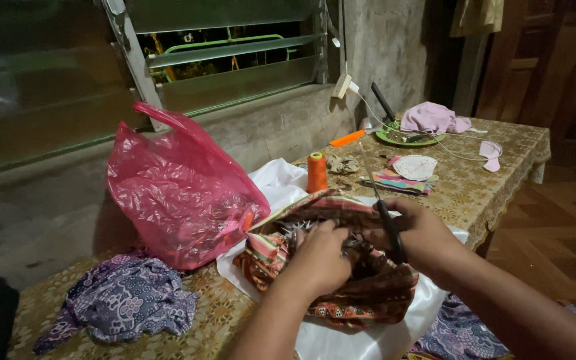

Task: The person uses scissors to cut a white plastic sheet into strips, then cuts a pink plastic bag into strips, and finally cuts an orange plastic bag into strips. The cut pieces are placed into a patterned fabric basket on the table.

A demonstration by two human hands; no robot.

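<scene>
Long table point(501, 167) w/ a gold patterned cloth runs from near left to far right, set against a grey wall under a louvred window point(235, 60). On it, left of centre, a big pink plastic bag point(181, 190) sits bulging and upright, touching the white satin cloth point(275, 183) spread beneath the work. On that white cloth lies the striped multicolour fabric point(368, 293), bunched into a heap right in front of the person, at the table's near edge. A purple floral cloth point(125, 303) lies crumpled at near left, just beside the bag. Left hand point(321, 260) presses down on the striped fabric, fingers curled into its folds, pinching it; exactly what it pinches is hidden, prob. a fold. Right hand point(421, 233) is closed round the handles of the scissors point(381, 207), blades pointing up and away; blades look shut but it's dim, hard to say. Behind the heap stands an orange thread spool point(317, 172), upright. Further back: a small stack of striped fabric pieces w/ a white cup-shaped piece point(413, 168) on top, a green plate point(408, 139) w/ a pink cloth point(431, 119) beside it, an orange cutter point(347, 139) near the wall.
</scene>
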